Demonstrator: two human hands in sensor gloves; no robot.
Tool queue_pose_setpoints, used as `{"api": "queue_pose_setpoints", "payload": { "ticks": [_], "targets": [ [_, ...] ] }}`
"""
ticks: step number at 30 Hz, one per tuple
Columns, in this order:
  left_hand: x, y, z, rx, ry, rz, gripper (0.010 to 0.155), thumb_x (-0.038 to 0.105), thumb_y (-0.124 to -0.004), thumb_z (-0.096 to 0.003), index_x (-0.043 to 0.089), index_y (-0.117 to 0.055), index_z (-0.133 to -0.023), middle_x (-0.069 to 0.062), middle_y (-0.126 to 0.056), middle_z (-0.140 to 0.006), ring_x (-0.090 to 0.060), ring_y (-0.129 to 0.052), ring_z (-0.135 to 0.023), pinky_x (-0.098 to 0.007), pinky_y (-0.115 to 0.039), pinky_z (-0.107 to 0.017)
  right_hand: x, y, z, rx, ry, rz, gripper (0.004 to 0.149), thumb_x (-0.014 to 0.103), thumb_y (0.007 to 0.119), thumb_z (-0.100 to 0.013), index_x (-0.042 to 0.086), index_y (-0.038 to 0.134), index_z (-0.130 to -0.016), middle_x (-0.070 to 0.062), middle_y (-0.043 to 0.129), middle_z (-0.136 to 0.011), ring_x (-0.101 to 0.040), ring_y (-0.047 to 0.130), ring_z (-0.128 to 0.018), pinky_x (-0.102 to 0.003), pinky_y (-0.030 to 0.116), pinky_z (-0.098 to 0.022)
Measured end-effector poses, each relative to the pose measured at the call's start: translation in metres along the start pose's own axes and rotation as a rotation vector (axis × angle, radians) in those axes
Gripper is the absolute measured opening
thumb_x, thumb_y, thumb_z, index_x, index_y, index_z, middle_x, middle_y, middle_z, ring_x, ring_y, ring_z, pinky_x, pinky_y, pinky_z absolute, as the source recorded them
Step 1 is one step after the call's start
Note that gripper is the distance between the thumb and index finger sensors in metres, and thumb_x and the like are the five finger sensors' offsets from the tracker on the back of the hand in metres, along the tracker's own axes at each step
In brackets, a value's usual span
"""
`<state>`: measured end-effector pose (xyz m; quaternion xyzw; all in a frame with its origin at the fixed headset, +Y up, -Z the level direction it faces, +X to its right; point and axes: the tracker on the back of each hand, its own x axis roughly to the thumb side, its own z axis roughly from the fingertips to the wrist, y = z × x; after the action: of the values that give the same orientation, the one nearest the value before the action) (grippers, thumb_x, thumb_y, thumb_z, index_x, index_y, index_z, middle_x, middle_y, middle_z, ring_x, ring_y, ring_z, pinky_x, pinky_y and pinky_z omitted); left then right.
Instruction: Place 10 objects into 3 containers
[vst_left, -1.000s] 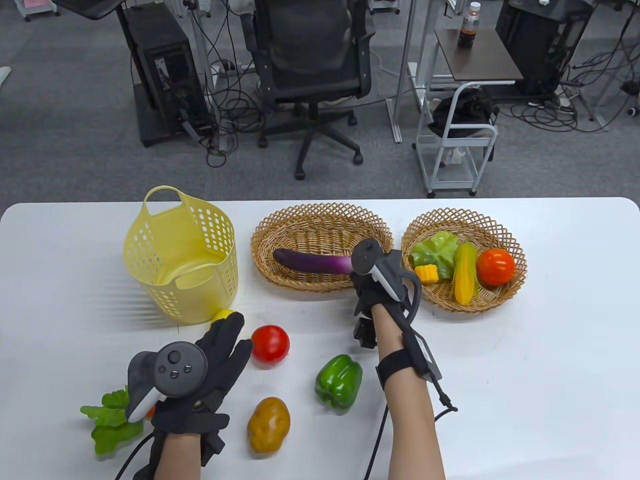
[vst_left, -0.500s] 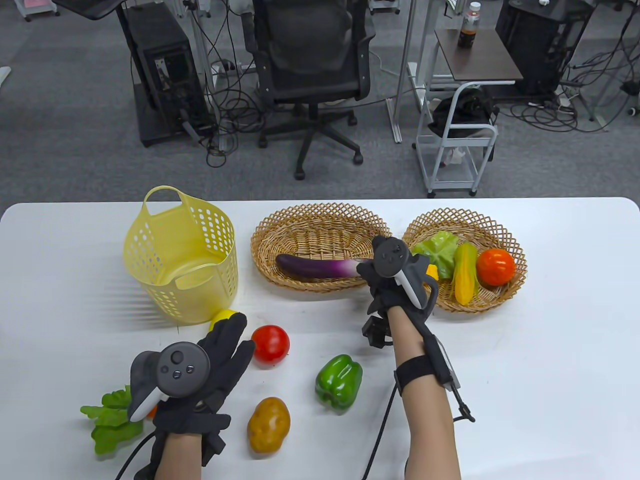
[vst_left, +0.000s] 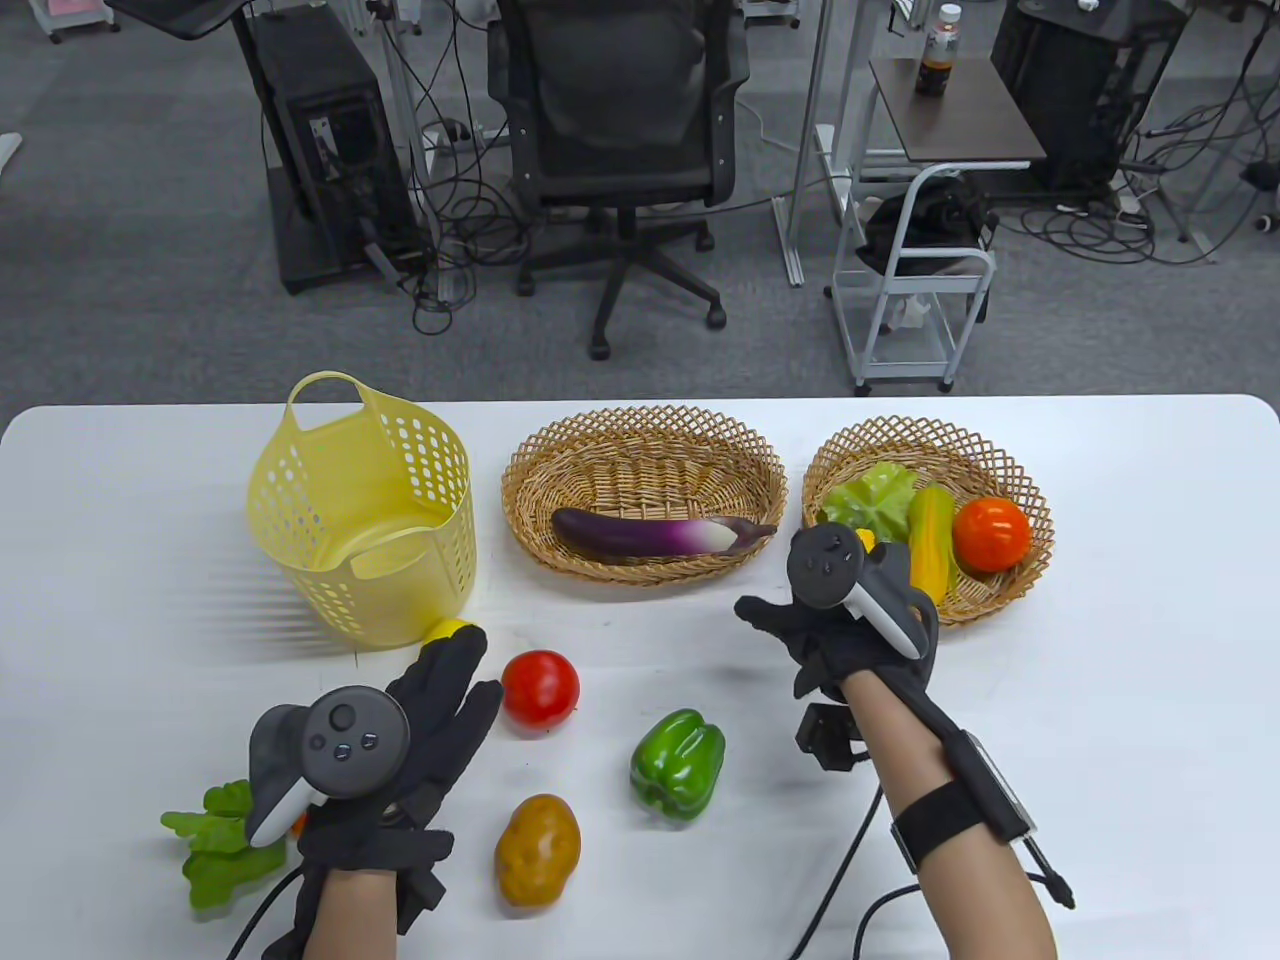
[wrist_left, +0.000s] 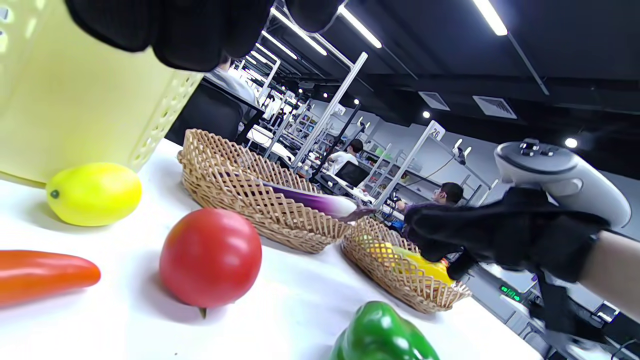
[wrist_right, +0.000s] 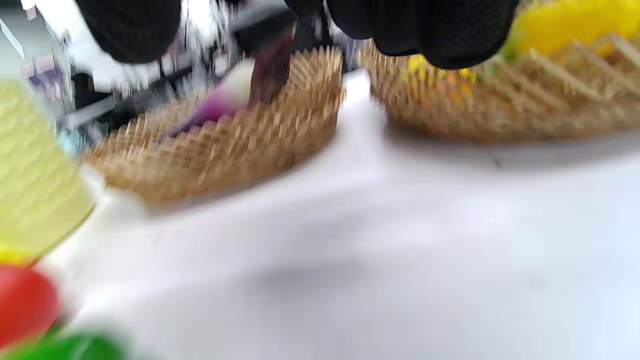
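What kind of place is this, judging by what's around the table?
Most likely a lab or tech workspace, not a kitchen. Behind the white table stand an office chair, computer towers with loose cables on grey carpet, and the left wrist view shows rows of workstations with people seated at screens.

**Veg and containers, as they lie**

Eggplant (vst_left: 660, 533) lies flat in middle wicker basket (vst_left: 640, 450). Right wicker basket (vst_left: 1000, 450) holds lettuce (vst_left: 872, 497), corn piece (vst_left: 866, 539), yellow squash (vst_left: 930, 535), tomato (vst_left: 990, 534). Yellow plastic basket (vst_left: 365, 510) upright at left. On table: lemon (wrist_left: 93, 193), red tomato (vst_left: 540, 689), green pepper (vst_left: 678, 764), potato (vst_left: 537, 850), carrot (wrist_left: 45, 273) with leafy top (vst_left: 215, 850).
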<state>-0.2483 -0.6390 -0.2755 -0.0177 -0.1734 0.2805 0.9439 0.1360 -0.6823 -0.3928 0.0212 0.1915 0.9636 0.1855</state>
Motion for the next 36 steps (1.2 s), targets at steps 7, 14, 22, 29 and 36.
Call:
{"api": "queue_pose_setpoints", "payload": {
  "ticks": [7, 14, 22, 29, 36],
  "targets": [
    [-0.018, 0.017, 0.013, 0.076, -0.009, 0.138, 0.072, 0.057, -0.04, -0.0693, 0.008, -0.041, -0.122, -0.035, -0.051, -0.118, -0.059, -0.064, -0.102, -0.071, -0.061, -0.066, 0.022, 0.032, 0.026, 0.35, -0.105, 0.047, 0.097, 0.064, 0.062, -0.056, 0.0, 0.019, -0.115, -0.035, 0.027, -0.117, -0.06, 0.042, -0.099, -0.062, 0.061, -0.064],
    [-0.024, 0.024, 0.02, 0.112, -0.019, 0.199, 0.072, 0.057, -0.039, -0.0694, 0.008, -0.04, -0.122, -0.035, -0.05, -0.118, -0.06, -0.063, -0.102, -0.071, -0.06, -0.066, 0.045, 0.064, 0.03, 0.522, -0.195, 0.086, 0.107, 0.063, 0.069, -0.051, -0.004, 0.014, -0.112, -0.04, 0.028, -0.113, -0.061, 0.056, -0.092, -0.054, 0.071, -0.058],
    [-0.018, 0.021, 0.016, 0.084, -0.03, 0.176, 0.072, 0.057, -0.039, -0.0694, 0.009, -0.04, -0.122, -0.035, -0.049, -0.118, -0.06, -0.061, -0.103, -0.071, -0.059, -0.067, 0.063, 0.09, 0.03, 0.408, -0.206, 0.226, 0.11, 0.063, 0.066, -0.053, -0.007, 0.002, -0.107, -0.039, 0.011, -0.112, -0.066, 0.04, -0.097, -0.06, 0.065, -0.063],
    [-0.017, 0.021, 0.017, 0.088, -0.034, 0.162, 0.072, 0.057, -0.039, -0.0693, 0.009, -0.04, -0.122, -0.035, -0.049, -0.118, -0.06, -0.061, -0.103, -0.071, -0.059, -0.067, 0.066, 0.097, 0.028, 0.39, -0.196, 0.237, 0.111, 0.061, 0.069, -0.051, -0.007, 0.003, -0.107, -0.038, 0.016, -0.112, -0.058, 0.047, -0.097, -0.058, 0.066, -0.063],
    [-0.009, 0.017, 0.015, 0.065, -0.045, 0.139, 0.072, 0.058, -0.039, -0.0694, 0.009, -0.039, -0.122, -0.034, -0.05, -0.119, -0.059, -0.062, -0.103, -0.07, -0.06, -0.067, 0.066, 0.094, 0.027, 0.281, -0.253, 0.264, 0.11, 0.065, 0.071, -0.05, -0.012, 0.017, -0.108, -0.038, 0.042, -0.108, -0.047, 0.072, -0.083, -0.046, 0.075, -0.054]
  ]
}}
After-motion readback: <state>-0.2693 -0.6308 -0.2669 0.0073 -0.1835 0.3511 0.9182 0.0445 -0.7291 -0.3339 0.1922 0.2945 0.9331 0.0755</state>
